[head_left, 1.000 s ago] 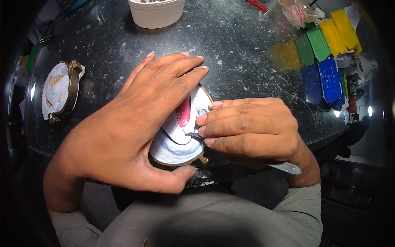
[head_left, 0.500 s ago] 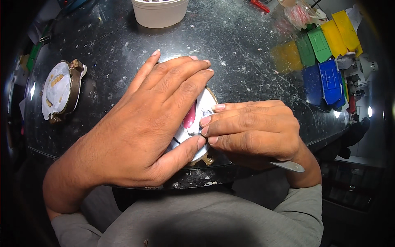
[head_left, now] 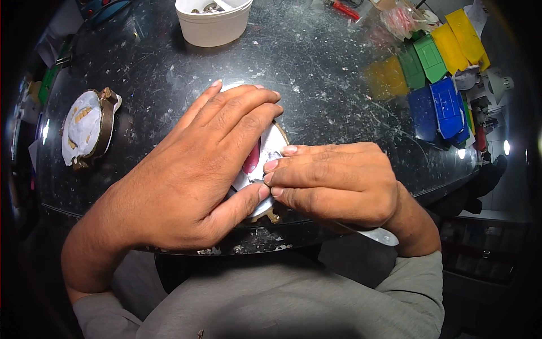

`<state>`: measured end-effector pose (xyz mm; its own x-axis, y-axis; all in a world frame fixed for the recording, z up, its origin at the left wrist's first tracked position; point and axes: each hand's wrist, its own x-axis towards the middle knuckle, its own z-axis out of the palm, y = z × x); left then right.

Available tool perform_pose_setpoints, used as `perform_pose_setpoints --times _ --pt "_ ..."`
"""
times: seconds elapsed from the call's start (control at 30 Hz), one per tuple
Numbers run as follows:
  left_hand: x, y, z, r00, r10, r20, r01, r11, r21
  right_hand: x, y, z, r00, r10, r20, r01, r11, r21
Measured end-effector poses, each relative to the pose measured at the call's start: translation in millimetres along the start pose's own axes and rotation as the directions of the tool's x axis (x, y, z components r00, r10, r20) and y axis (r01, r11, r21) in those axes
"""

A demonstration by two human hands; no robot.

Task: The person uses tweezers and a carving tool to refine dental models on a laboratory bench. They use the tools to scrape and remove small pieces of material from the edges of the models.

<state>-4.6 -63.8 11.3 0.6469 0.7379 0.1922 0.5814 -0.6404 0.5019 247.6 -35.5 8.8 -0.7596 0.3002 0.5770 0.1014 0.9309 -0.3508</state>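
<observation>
A round brass dental flask half filled with white plaster sits near the table's front edge. A pink, glossy piece shows in the plaster between my hands. My left hand spans the flask and hides most of it, its fingers reaching over the far side and its thumb near the right fingertips. My right hand is closed on a slim metal spatula, whose rounded blade end sticks out below the palm. Its working tip is hidden at the plaster beside the pink piece.
Another plaster-filled flask half stands tilted at the left. At the back is a white tub with metal pieces inside. Green, yellow and blue bins line the right side. A red-handled tool lies at the back.
The view has shifted slightly, so more of the tub's inside shows. Both hands keep their places on the flask, and the spatula's free end has tilted a little lower.
</observation>
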Motion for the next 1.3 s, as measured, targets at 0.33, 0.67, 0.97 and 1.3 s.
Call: perform_pose_setpoints --times 0.33,0.67,0.97,1.3 --pt "1 0 2 1.0 0.0 0.021 0.0 1.0 -0.017 -4 0 3 0.999 -0.027 -0.025 0.025 0.998 -0.05" --pt "0 -6 3 1.0 0.029 0.005 -0.029 1.0 0.008 -1 5 0 0.999 0.023 -0.026 -0.021 0.997 0.068" --pt "2 -7 6 0.999 0.048 -0.017 -0.048 0.999 0.021 0 3 1 1.0 0.013 -0.017 -0.012 0.999 0.045" --pt "2 -5 7 0.999 0.033 -0.023 -0.033 0.999 0.025 5 -8 -8 0.997 0.05 0.056 -0.052 0.998 0.027"
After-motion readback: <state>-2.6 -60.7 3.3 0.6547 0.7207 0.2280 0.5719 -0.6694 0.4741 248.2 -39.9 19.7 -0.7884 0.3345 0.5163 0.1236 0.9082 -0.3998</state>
